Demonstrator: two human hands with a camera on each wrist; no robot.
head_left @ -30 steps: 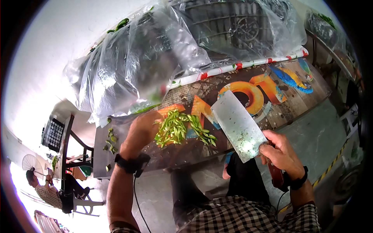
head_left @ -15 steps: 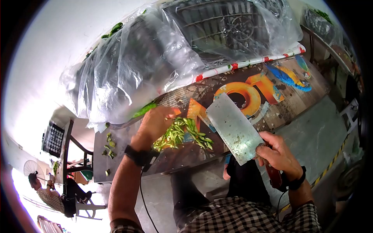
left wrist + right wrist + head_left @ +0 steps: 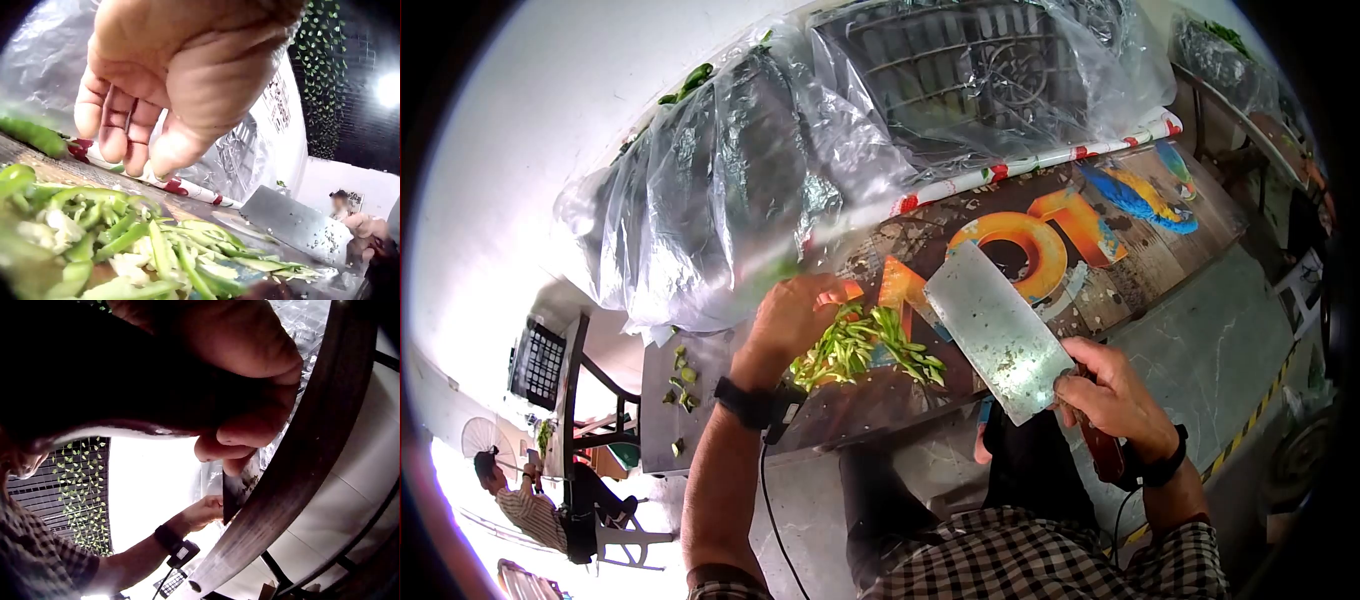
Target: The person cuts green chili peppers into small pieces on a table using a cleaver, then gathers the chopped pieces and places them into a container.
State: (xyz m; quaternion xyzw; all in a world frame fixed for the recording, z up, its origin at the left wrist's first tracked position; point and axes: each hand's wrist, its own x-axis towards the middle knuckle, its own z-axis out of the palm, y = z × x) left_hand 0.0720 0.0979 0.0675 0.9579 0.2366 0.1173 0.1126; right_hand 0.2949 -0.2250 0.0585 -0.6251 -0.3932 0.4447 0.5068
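Note:
My left hand [image 3: 788, 322] hovers over the left side of a pile of sliced green peppers [image 3: 840, 360] on the table. In the left wrist view its fingers [image 3: 114, 142] hang loosely curled with nothing in them. A whole green pepper [image 3: 34, 136] lies beyond the slices, near the plastic sheeting. My right hand [image 3: 1115, 395] grips the red-brown handle [image 3: 1104, 450] of a cleaver, with the thumb near the blade's base. The broad, speckled cleaver blade [image 3: 998, 325] is held over the table's front edge, right of the slices.
Several cut pepper ends [image 3: 685, 375] lie at the left of the printed table [image 3: 1190, 260]. Clear plastic sheeting [image 3: 730, 190] covers dark crates along the back. Another person [image 3: 530, 500] sits at a table on the far left. A cable [image 3: 772, 510] hangs from my left wrist.
My left hand has shifted away from me, from beside the pepper slices toward the whole pepper, and has stayed near there. The right hand holds the cleaver almost still throughout.

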